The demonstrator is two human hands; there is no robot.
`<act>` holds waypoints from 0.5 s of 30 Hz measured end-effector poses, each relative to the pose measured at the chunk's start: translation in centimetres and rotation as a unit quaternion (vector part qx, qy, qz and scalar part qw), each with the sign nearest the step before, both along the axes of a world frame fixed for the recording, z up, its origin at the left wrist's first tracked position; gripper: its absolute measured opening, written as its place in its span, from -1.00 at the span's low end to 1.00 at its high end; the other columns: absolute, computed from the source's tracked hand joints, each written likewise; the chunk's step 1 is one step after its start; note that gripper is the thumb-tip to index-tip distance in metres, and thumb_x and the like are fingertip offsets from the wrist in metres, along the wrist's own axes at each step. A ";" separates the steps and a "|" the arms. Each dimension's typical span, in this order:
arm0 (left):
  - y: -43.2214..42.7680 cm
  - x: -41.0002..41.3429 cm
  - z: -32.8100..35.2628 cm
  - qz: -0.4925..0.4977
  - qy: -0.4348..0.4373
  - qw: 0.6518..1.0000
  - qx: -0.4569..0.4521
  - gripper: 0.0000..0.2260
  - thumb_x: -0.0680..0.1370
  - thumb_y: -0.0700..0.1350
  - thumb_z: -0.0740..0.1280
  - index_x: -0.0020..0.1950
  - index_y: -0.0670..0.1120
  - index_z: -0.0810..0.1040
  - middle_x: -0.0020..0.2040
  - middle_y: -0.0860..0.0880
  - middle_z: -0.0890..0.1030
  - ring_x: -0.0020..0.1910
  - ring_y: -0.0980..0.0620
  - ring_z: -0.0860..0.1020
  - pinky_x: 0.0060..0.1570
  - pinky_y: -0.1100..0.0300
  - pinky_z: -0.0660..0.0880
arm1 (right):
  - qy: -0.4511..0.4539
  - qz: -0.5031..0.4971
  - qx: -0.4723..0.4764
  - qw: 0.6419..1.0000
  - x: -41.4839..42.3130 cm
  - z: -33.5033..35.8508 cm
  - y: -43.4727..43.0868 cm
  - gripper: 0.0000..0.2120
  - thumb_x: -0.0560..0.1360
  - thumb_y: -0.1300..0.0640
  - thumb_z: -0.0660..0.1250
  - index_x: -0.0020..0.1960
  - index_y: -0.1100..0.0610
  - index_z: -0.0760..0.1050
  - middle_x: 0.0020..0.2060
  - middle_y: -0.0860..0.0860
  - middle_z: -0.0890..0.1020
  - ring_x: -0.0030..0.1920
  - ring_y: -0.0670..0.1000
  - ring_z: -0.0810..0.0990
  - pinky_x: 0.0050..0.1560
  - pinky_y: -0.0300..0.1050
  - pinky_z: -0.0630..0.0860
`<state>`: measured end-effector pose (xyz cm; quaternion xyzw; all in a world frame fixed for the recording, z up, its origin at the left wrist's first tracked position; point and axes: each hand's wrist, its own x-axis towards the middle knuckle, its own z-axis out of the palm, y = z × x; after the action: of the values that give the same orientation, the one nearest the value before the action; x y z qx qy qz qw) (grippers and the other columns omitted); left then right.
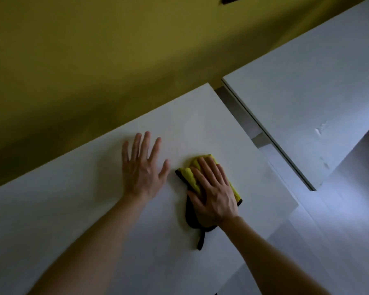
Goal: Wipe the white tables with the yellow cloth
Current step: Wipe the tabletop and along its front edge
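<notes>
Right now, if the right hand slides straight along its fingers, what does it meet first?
The right hand, pressing the yellow cloth, likely meets the yellow wall first, past bare white table; the left hand sits off that line.

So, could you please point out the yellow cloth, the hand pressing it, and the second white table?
yellow cloth [188, 175]: head view, on its bunched yellow fold.
right hand [214, 193]: head view, on the back of the hand.
second white table [307, 92]: head view, on its bare top.

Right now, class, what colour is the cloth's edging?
Black, bordering the yellow cloth; the head view shows it best.
</notes>
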<state>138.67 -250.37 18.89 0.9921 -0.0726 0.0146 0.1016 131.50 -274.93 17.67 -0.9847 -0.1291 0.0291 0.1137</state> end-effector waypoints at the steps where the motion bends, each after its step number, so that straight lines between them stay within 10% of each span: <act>1: -1.9 1.3 -0.4 0.008 0.008 1.000 -0.005 -0.36 0.71 0.26 0.11 0.74 0.01 0.25 0.75 -0.17 0.19 0.73 -0.22 0.13 0.66 -0.31 0.07 | -0.002 -0.036 -0.004 0.999 0.2 0.0 -1.2 -0.29 0.69 -0.23 0.30 0.74 -0.01 0.20 0.75 0.02 0.11 0.76 0.14 -0.04 0.69 0.33 0.10; 15: -5.2 2.3 -3.8 0.045 -0.041 0.997 0.037 -0.32 0.67 0.25 0.19 0.72 -0.08 0.30 0.74 -0.21 0.21 0.73 -0.27 0.13 0.64 -0.36 0.09 | 0.006 -0.180 0.004 0.984 26.1 -1.1 1.3 -0.29 0.68 -0.29 0.01 0.74 0.01 0.16 0.77 0.09 0.00 0.76 0.19 -0.16 0.72 0.26 -0.15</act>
<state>140.99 -255.56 15.09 0.9960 -0.0324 0.0575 0.0607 157.62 -273.68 16.52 -0.9912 0.0504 0.0134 0.1218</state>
